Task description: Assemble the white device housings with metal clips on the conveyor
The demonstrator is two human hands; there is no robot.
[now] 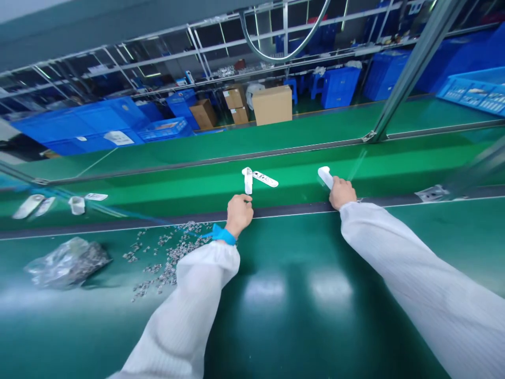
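My right hand (342, 193) is closed around the lower end of a white, elongated plastic piece (325, 176), over the green conveyor belt. My left hand (239, 215), with a blue band at the wrist, reaches over the near edge of the belt. Its forefinger is stretched out, and the other fingers are partly hidden under the hand. Just beyond the fingertips lies a white curved plastic piece (248, 181); whether they touch it I cannot tell. Beside that piece is a flat white strip with dark markings or holes (265, 179).
More white pieces (77, 205) lie on the belt at the left. Small metal parts (169, 263) are scattered over the green worktop, beside a clear plastic bag (69, 262) of similar parts. A metal post (414, 73) rises at the right, and a blue crate (473, 89) stands beyond it.
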